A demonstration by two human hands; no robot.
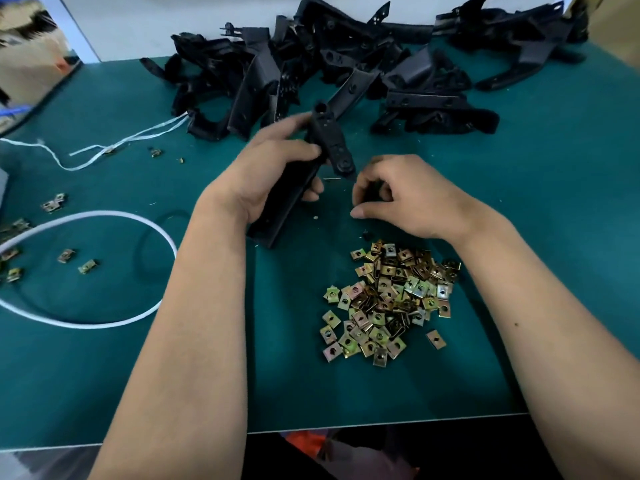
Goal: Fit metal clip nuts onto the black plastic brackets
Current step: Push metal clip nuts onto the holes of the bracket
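The left hand (273, 168) grasps a long, matte black plastic bracket (313, 168) above the green mat (519, 237), its rounded, holed end toward the right hand (405, 199). The right hand's fingers are curled just beside that end; whether they pinch anything cannot be told. Square, brassy metal clip nuts (388, 299) lie heaped near the right wrist, with more angular black brackets (346, 64) piled behind.

We can read no text, label, brand or number on anything in this view.
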